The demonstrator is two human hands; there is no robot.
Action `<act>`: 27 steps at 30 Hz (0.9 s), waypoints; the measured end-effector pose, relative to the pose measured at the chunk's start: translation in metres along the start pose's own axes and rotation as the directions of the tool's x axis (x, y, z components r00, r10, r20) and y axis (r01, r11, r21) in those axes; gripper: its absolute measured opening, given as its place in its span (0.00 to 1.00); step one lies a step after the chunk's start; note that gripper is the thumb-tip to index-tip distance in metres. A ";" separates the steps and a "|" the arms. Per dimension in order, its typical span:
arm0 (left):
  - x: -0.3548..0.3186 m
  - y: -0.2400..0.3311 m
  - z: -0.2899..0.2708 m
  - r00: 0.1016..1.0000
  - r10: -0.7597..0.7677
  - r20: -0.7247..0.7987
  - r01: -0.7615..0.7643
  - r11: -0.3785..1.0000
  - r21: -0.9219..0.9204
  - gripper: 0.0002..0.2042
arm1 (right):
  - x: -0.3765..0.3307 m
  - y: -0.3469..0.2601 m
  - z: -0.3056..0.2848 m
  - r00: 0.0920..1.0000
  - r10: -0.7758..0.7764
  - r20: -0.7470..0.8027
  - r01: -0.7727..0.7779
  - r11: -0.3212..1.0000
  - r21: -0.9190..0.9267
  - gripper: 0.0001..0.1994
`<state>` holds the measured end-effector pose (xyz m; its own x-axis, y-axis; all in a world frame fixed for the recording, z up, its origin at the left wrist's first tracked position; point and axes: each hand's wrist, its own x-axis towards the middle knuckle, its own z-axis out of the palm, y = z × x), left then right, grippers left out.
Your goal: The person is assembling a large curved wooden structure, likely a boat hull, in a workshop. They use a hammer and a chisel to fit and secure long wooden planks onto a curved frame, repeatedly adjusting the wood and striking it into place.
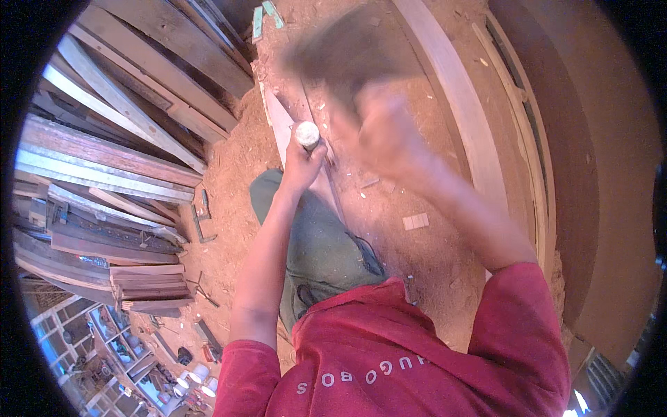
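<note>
head view: one camera, looking straight down, so just this one to go through
counts: two hands, one chisel, one blurred mallet-like tool, one small wood offcut, plus a big stack of planks I can't count properly
chisel (pixel 308 135): round pale handle end facing up, pretty much dead centre of the picture, a touch toward 12 o'clock; the blade end is hidden below the fist
left hands bit: left hand (pixel 300 167) is wrapped tight round the chisel handle, fully closed on it
workpiece: pale wooden board (pixel 279 121) running from the chisel up toward 11 o'clock, lying on the sawdust floor (pixel 445 264)
right hands bit: right hand (pixel 382 135) is just beside the chisel at 3 o'clock, heavily blurred; it looks closed round a dark tool (pixel 333 52) smeared toward 12 o'clock, honestly can't tell more
offcut (pixel 415 221): small light block on the floor, about 4 o'clock of the chisel
planks (pixel 104 160): piled at 9 o'clock
</note>
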<state>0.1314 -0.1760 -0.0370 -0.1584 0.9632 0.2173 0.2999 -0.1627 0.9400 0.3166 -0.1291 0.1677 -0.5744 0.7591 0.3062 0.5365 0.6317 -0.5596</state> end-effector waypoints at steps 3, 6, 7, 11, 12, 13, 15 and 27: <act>0.000 0.002 0.000 1.000 -0.007 0.007 0.007 0.999 -0.031 0.20 | -0.031 0.025 0.034 0.879 0.261 0.400 -0.306 0.950 0.054 0.18; -0.003 0.000 0.000 0.999 -0.044 0.010 0.044 0.999 -0.023 0.17 | -0.072 0.052 0.040 0.907 0.240 0.346 -0.319 0.928 0.193 0.18; 0.002 -0.003 0.000 0.997 -0.078 0.006 0.078 0.997 0.003 0.16 | -0.081 0.058 0.047 0.941 0.223 0.254 -0.279 0.936 0.213 0.16; 0.025 -0.011 0.005 0.995 -0.076 -0.059 0.080 0.995 0.062 0.08 | -0.136 0.084 0.075 0.873 0.432 0.229 -0.489 0.775 0.402 0.14; 0.035 -0.012 0.007 0.952 -0.203 -0.230 0.192 0.979 -0.069 0.05 | -0.151 0.089 0.083 0.848 0.483 0.218 -0.529 0.748 0.402 0.13; 0.038 -0.010 0.007 0.929 -0.230 -0.291 0.215 0.973 -0.081 0.05 | -0.166 0.094 0.090 0.819 0.534 0.208 -0.570 0.718 0.400 0.12; 0.046 -0.006 0.009 0.877 -0.291 -0.382 0.275 0.957 -0.098 0.06 | -0.192 0.105 0.098 0.756 0.624 0.199 -0.648 0.666 0.371 0.13; 0.150 0.010 -0.060 0.837 -0.056 -0.545 -0.038 0.986 -0.160 0.04 | -0.257 0.129 0.117 0.310 0.879 0.361 -0.902 0.153 0.403 0.11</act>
<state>0.0540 -0.0463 0.0207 -0.6621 0.6983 0.2722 0.1509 -0.2316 0.9610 0.4614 -0.2611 -0.0730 0.0705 0.7344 -0.6750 0.3512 -0.6517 -0.6723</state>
